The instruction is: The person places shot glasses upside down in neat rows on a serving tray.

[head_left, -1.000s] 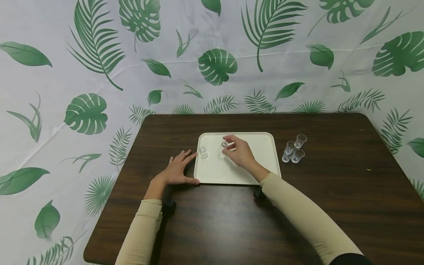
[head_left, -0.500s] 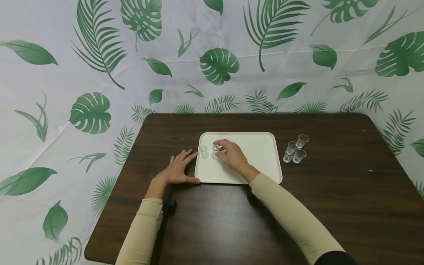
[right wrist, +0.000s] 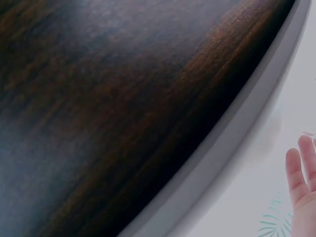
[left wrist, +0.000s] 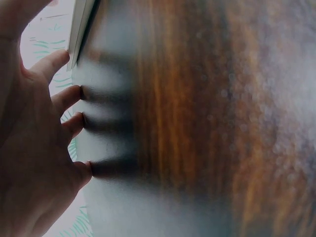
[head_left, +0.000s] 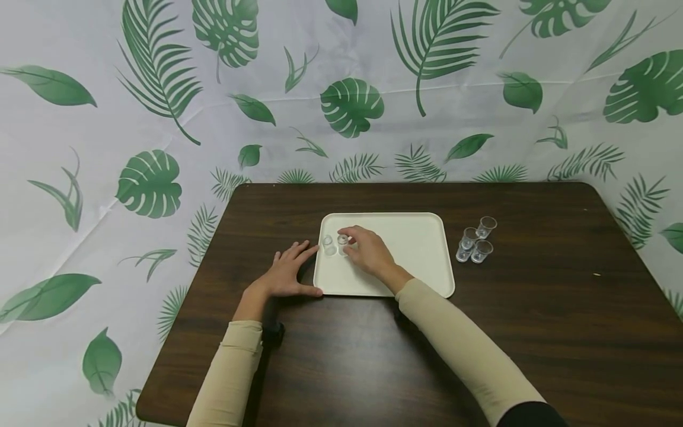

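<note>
In the head view a cream tray [head_left: 395, 267] lies on the dark wood table. My right hand [head_left: 369, 250] is over its left part and pinches a small clear plastic cup [head_left: 342, 244] between thumb and fingers. Just left of it stands a similar clear cup [head_left: 329, 245], which looks upside down. At the tray's left edge my left hand [head_left: 285, 276] lies spread, index finger and thumb touching the rim. The left wrist view shows that hand's fingertips [left wrist: 81, 93] down on the table. Only a few fingers of the right hand [right wrist: 302, 173] show in the right wrist view.
Several clear cups [head_left: 476, 240] stand clustered on the table [head_left: 560, 296] to the right of the tray, upright, one apparently stacked. Behind the table hangs a white cloth [head_left: 299, 59] with green leaf prints. A tiny pale speck [head_left: 597, 274] lies at the right.
My right hand has moved left with its cup, from farther right on the tray to beside the other cup. The left hand has stayed at the tray's edge.
</note>
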Demonstrator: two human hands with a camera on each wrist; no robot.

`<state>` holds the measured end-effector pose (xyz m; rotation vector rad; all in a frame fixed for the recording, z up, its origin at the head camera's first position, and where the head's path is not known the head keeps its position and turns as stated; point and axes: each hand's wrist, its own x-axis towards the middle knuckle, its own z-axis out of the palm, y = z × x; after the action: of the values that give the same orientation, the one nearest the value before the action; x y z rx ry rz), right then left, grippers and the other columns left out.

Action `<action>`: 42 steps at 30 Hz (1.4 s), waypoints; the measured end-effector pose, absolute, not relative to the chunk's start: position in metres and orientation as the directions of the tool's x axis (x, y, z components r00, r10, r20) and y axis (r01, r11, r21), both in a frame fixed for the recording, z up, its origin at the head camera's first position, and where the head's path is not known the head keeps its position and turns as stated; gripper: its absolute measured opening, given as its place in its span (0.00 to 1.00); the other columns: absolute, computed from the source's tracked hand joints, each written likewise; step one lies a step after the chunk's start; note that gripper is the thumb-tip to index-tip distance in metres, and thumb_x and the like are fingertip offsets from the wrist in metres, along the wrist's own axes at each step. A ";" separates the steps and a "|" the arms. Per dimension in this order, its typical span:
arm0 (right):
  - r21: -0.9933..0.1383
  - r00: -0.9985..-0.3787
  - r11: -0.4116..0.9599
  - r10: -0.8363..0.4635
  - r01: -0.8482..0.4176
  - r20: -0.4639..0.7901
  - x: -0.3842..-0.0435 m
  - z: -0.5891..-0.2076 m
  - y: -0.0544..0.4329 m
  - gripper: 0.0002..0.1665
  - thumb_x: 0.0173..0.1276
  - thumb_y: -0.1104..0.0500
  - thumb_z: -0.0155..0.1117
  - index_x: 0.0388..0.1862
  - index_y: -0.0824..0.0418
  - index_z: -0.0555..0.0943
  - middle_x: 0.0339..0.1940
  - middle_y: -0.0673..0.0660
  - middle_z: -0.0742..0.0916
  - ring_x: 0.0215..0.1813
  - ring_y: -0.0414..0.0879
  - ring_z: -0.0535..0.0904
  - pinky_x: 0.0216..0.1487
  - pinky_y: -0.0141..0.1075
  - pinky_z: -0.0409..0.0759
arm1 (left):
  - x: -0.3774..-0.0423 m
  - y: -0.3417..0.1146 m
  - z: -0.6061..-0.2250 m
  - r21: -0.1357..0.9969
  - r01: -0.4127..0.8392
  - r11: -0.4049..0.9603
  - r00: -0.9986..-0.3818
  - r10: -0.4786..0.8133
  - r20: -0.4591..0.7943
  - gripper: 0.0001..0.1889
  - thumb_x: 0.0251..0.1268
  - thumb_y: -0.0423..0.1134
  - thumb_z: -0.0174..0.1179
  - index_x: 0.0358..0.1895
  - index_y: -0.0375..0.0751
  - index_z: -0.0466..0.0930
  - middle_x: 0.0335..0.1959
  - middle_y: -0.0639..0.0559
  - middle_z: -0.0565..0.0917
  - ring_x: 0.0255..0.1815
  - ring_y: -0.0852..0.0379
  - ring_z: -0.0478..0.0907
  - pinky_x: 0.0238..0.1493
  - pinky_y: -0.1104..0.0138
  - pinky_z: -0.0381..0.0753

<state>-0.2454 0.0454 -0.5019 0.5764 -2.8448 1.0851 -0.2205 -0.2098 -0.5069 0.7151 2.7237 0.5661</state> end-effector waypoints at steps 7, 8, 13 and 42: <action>-0.636 -0.928 0.682 -0.330 -0.361 0.172 -0.248 -0.500 0.048 0.24 0.66 0.61 0.68 0.62 0.53 0.80 0.55 0.51 0.84 0.50 0.46 0.83 0.53 0.45 0.77 | -0.222 -0.207 -0.505 0.437 0.405 0.804 -0.844 0.512 -0.159 0.58 0.46 0.70 0.68 0.80 0.56 0.49 0.80 0.45 0.47 0.79 0.41 0.39 0.68 0.33 0.39; -0.636 -0.928 0.682 -0.331 -0.361 0.173 -0.248 -0.500 0.048 0.25 0.66 0.61 0.68 0.62 0.53 0.79 0.55 0.51 0.84 0.50 0.46 0.83 0.53 0.45 0.77 | -0.222 -0.206 -0.505 0.437 0.403 0.804 -0.845 0.511 -0.159 0.58 0.46 0.70 0.68 0.80 0.56 0.49 0.80 0.45 0.47 0.79 0.41 0.39 0.68 0.33 0.39; -0.640 -0.926 0.676 -0.337 -0.365 0.172 -0.248 -0.498 0.050 0.26 0.65 0.62 0.69 0.63 0.53 0.78 0.56 0.51 0.84 0.50 0.46 0.83 0.53 0.46 0.77 | -0.223 -0.205 -0.504 0.435 0.399 0.807 -0.846 0.507 -0.164 0.58 0.45 0.71 0.68 0.80 0.57 0.49 0.80 0.45 0.47 0.79 0.41 0.39 0.68 0.33 0.39; -0.694 -0.903 0.578 -0.262 -0.430 0.342 -0.237 -0.476 0.092 0.28 0.60 0.66 0.63 0.62 0.56 0.79 0.50 0.53 0.83 0.50 0.49 0.80 0.47 0.46 0.78 | -0.218 -0.208 -0.509 0.436 0.423 0.794 -0.843 0.522 -0.133 0.58 0.46 0.70 0.69 0.80 0.57 0.49 0.80 0.45 0.48 0.79 0.40 0.39 0.68 0.33 0.38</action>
<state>-0.2371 0.0916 -0.4761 0.5793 -2.6062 1.2277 -0.2177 -0.2080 -0.5086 0.7332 2.7374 0.5794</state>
